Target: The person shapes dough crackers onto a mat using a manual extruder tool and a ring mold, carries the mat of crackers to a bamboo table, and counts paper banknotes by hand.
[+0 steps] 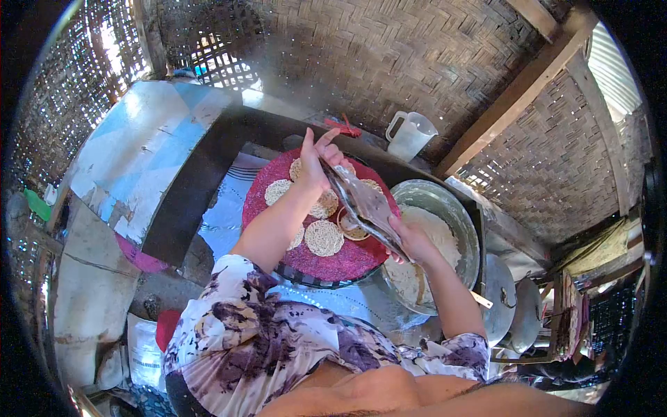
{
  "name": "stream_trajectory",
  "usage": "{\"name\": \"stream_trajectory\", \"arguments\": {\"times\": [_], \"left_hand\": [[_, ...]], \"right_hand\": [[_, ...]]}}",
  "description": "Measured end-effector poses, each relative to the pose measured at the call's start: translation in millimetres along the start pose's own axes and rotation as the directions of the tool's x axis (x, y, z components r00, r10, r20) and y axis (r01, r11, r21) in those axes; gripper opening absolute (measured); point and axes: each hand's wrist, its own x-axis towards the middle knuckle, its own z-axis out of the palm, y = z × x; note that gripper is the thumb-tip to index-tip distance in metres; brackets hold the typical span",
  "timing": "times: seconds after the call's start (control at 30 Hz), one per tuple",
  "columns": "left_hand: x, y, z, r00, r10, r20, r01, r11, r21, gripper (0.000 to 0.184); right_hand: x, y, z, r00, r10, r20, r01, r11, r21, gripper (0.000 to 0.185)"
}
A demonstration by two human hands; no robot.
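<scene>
With both hands I hold a flat, greyish-brown sheet with dark edges [365, 201], tilted above the right part of a round red-pink mat [258, 208]. My left hand [321, 161] is closed on its upper left end, with two fingers sticking out. Its lower right end is gripped by my right hand [411, 240], thumb on top. What the sheet is made of I cannot tell. Several pale, lacy round wafers [324, 238] lie on the mat. A ring [353, 224] sits beside them, partly covered by the sheet.
Right of the mat stands a large metal basin [467, 229] holding a whitish, grainy mass. A flat stick [481, 299] rests at its near rim. Behind is a clear plastic jug [411, 135]. Metal lids [497, 292] stand at right; woven walls [389, 62] enclose the place.
</scene>
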Motion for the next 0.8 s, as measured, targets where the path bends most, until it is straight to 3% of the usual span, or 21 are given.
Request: {"name": "stream_trajectory", "arguments": {"times": [0.2, 0.4, 0.6, 0.8], "left_hand": [[23, 9, -12, 0.997, -0.003, 0.082, 0.005, 0.999, -0.032, 0.054], [26, -17, -16, 0.999, -0.044, 0.021, 0.046, 0.988, -0.148, 0.053], [12, -33, -22, 0.997, -0.075, -0.003, 0.073, 0.983, -0.167, 0.051], [-3, -9, -2, 0.995, -0.035, -0.096, 0.037, 0.999, 0.012, 0.050]], "right_hand": [[2, -24, 2, 0.966, -0.169, -0.196, 0.112, 0.955, -0.274, 0.057], [-19, -33, -17, 0.963, -0.154, -0.221, 0.050, 0.908, -0.415, 0.055], [-33, -16, -13, 0.967, -0.049, -0.249, -0.030, 0.952, -0.304, 0.055], [-24, -1, 9, 0.980, -0.095, -0.176, 0.056, 0.975, -0.214, 0.051]]}}
